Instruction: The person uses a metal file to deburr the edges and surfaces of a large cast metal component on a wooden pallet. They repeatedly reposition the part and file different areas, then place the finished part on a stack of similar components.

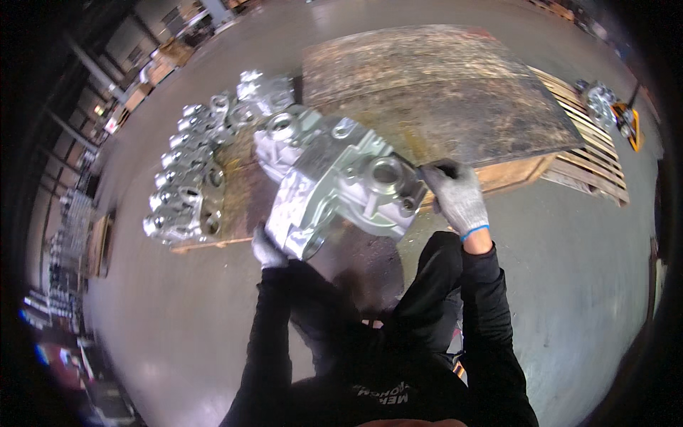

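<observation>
A large silvery metal casting (pixel 334 181), with round bosses and ribs, sits tilted in front of me above my knees, at the table's near edge. My left hand (pixel 267 248), in a pale work glove, is closed around its lower left edge, with the fingers partly behind the metal. Beside the casting's right end is my right hand (pixel 457 196), in a grey knitted glove with a blue cuff edge. Its fingers are pinched together near a small dark thing that I cannot make out. Motion blurs the casting and both hands slightly.
Similar silvery castings (pixel 188 171) stand in a row along the worn wooden table's (pixel 441 92) left side. A slatted wooden pallet (pixel 587 153) lies to the right, near a yellow pallet jack (pixel 627 127). More metal parts (pixel 67 249) are stacked at far left.
</observation>
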### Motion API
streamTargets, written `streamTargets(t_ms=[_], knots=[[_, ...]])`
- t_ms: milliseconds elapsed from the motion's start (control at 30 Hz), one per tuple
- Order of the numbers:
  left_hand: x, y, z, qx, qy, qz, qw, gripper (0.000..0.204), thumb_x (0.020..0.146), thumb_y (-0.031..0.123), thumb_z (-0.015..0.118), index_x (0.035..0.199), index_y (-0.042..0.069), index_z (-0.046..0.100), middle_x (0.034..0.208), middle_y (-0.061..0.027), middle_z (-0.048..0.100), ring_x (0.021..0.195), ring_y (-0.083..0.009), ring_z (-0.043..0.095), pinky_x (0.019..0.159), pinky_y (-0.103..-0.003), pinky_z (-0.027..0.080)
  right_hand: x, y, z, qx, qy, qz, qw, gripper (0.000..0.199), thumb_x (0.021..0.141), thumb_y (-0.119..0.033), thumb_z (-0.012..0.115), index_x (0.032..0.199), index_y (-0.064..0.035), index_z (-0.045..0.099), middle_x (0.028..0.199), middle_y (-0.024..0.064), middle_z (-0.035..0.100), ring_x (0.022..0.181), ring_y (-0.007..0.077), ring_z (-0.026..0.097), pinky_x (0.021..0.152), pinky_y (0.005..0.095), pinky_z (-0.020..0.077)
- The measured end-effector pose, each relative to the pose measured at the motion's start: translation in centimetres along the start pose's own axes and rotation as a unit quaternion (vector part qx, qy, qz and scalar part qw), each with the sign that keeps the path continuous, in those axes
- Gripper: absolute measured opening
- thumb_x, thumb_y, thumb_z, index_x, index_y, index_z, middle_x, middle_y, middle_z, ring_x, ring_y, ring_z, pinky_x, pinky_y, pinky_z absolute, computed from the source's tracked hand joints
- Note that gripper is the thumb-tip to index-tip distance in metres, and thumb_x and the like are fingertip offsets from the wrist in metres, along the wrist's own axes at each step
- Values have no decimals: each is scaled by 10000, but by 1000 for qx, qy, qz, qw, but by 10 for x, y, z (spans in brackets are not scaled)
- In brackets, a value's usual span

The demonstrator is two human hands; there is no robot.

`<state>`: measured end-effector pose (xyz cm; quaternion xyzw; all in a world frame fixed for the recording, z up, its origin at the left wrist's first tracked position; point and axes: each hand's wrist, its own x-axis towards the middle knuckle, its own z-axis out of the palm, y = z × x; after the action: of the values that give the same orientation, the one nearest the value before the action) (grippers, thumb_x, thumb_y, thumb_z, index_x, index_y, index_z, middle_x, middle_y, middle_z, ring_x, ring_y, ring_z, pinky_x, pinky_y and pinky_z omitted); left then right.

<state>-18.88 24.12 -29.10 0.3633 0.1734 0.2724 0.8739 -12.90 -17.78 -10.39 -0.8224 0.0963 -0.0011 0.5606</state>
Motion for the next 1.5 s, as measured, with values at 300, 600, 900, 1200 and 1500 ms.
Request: streamTargets(t_ms=[300, 600, 900, 1200, 1500], knots=[[-7, 52, 49, 396, -2, 180, 900, 309, 1040, 242, 547, 1170, -12, 667, 1044, -71, 687, 953, -206, 655, 864, -409, 518, 17, 45, -51, 70, -39, -62, 995, 339, 955, -303, 654, 1071, -3, 761, 725, 66, 685, 561, 128, 596, 526, 288, 470], [20, 109, 251, 742, -242, 440, 444, 324, 1004, 219, 497, 1214, 75, 698, 1101, -185, 730, 1005, -328, 700, 898, -444, 560, -31, 186, -97, -227, 133, -309, 914, 318, 885, -37, 615, 1182, 21, 714, 809, 48, 612, 592, 103, 503, 510, 280, 405], [140, 49, 369, 702, -249, 429, 511, 339, 978, 322, 543, 1106, 105, 770, 1085, -171, 749, 983, -364, 716, 879, -443, 572, -42, 209, -97, -90, 77, -266, 957, 456, 938, 21, 514, 1377, 103, 603, 1262, 188, 725, 776, 94, 612, 595, 178, 452], [160, -27, 432, 709, -303, 388, 505, 408, 997, 397, 529, 1163, 88, 737, 1090, -192, 747, 997, -369, 716, 900, -450, 561, -52, 191, -103, 324, 21, -60, 944, 404, 1066, -59, 568, 1463, 8, 540, 1289, 127, 651, 1031, 166, 624, 868, 249, 545], [130, 14, 424, 691, -264, 471, 480, 488, 1017, 473, 516, 1220, 71, 704, 1095, -214, 745, 1011, -374, 716, 922, -458, 550, -12, 177, -38, 295, 4, 4, 955, 177, 1013, -225, 674, 1111, -85, 629, 875, 40, 630, 719, 122, 554, 585, 270, 430]])
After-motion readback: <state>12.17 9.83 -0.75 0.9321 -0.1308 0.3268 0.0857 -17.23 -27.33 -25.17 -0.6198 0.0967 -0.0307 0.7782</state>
